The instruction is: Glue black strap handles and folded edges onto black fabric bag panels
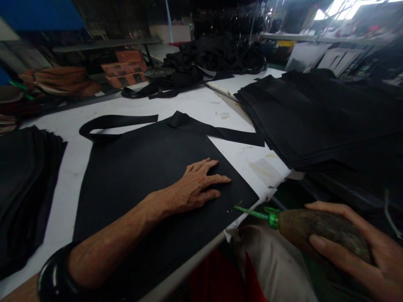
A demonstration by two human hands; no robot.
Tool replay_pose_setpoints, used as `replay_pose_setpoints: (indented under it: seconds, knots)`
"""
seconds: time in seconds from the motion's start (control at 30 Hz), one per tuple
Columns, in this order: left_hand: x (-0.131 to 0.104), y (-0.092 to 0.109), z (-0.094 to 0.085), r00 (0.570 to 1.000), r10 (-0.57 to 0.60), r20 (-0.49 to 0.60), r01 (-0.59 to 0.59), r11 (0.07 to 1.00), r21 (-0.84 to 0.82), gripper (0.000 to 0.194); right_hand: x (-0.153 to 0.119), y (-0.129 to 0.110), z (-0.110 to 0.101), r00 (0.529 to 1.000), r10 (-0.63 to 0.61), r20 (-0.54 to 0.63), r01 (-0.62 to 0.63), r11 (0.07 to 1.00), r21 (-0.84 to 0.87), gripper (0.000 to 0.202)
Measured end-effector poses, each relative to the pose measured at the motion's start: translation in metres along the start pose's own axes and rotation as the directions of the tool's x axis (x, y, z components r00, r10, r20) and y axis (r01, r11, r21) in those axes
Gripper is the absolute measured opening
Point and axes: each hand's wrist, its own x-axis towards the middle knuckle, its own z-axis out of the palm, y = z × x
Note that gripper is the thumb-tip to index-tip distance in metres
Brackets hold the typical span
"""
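Observation:
My left hand (200, 184) lies flat with its fingers spread on a large black sheet (138, 172), which looks like leather or a similar material. Two black straps lie at the sheet's far side: a looped strap (107, 121) on the left and a straighter strap (220, 131) on the right. In my right hand (355, 247) is a dirty brown glue bottle (324, 235), gripped around its body. Its thin green nozzle (252, 212) points left, above the sheet's near right corner. Small specks show on the sheet by the nozzle tip.
A stack of black sheets (327, 117) sits at the right, another black stack (25, 184) at the left. Black strips (217, 54) are heaped at the back of the white table (189, 102). Orange-brown boxes (124, 69) stand behind. The table's near edge runs below the sheet.

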Motion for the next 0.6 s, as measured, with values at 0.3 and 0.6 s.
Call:
replay_pose_setpoints:
  seconds: [0.3,0.6]
  knots:
    - [0.0,-0.002,0.0,1.0,0.015,-0.014,-0.015,1.0,-0.007,0.042,0.002,-0.001,-0.004,0.989,0.122,-0.085,-0.116,0.991,0.071,0.052]
    - [0.0,-0.001,-0.001,1.0,0.004,-0.01,-0.004,1.0,-0.014,0.041,-0.003,-0.005,0.006,0.972,0.124,0.2,-0.171,0.957,0.235,0.056]
